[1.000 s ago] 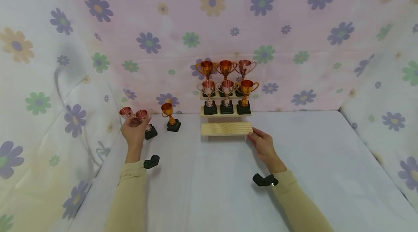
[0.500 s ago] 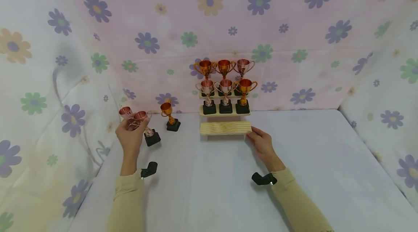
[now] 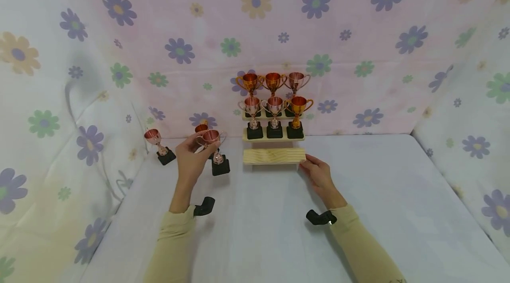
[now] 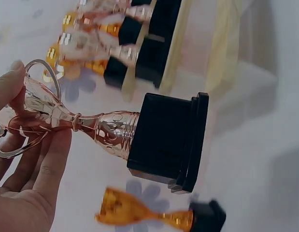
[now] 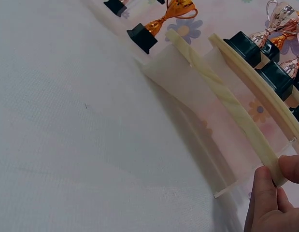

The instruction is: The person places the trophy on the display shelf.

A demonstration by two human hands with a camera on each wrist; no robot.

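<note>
My left hand (image 3: 190, 159) holds a rose-gold trophy (image 3: 218, 159) by its cup, thumb on one side and fingers on the other. In the left wrist view its black square base (image 4: 166, 140) points away from the palm. Far to the right, my right hand (image 3: 318, 174) pinches the right end of the lowest wooden board (image 3: 274, 156) of a stepped display stand, thumb above and fingers below in the right wrist view. That board bears no trophies. A gold trophy (image 4: 139, 211) stands behind the left hand, mostly hidden in the head view.
The stand's middle board carries two rose-gold trophies (image 3: 274, 112) and a gold one (image 3: 296, 112). On its top board are two gold trophies (image 3: 250, 82) and a rose-gold one (image 3: 296, 82). Another rose-gold trophy (image 3: 159, 146) stands at the table's left. Flowered cloth (image 3: 207, 17) hangs behind.
My left hand has lifted the rose-gold trophy from the left group and carried it rightward, past the front of the gold trophy. My right hand stays on the board's end.
</note>
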